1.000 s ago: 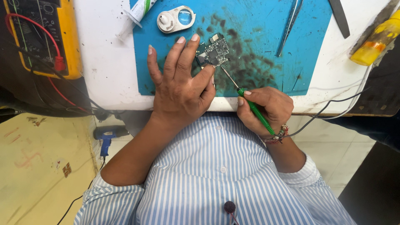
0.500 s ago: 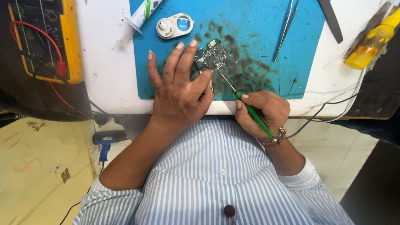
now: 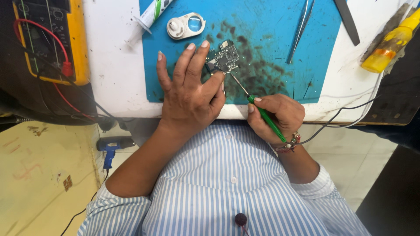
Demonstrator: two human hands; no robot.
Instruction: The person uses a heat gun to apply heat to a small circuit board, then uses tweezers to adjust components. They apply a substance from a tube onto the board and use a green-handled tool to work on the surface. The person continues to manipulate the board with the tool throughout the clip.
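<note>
A small dark circuit board [image 3: 224, 57] lies on a blue work mat [image 3: 271, 39] stained with dark smudges. My left hand [image 3: 190, 94] rests flat on the mat, its thumb and forefinger pressing the board's near edge. My right hand [image 3: 275, 116] grips a green-handled screwdriver [image 3: 262, 114] like a pen. The screwdriver's thin metal tip reaches up-left to the lower edge of the board.
A yellow multimeter [image 3: 48, 39] with red lead sits at the left. A white and green tube [image 3: 151, 15], a white round magnifier [image 3: 186, 25], tweezers [image 3: 299, 30] and a dark blade [image 3: 348, 22] lie at the back. A yellow bottle [image 3: 391, 43] stands right.
Both hands and the board keep the same hold. The view has shifted slightly; the screwdriver tip stays at the board's edge.
</note>
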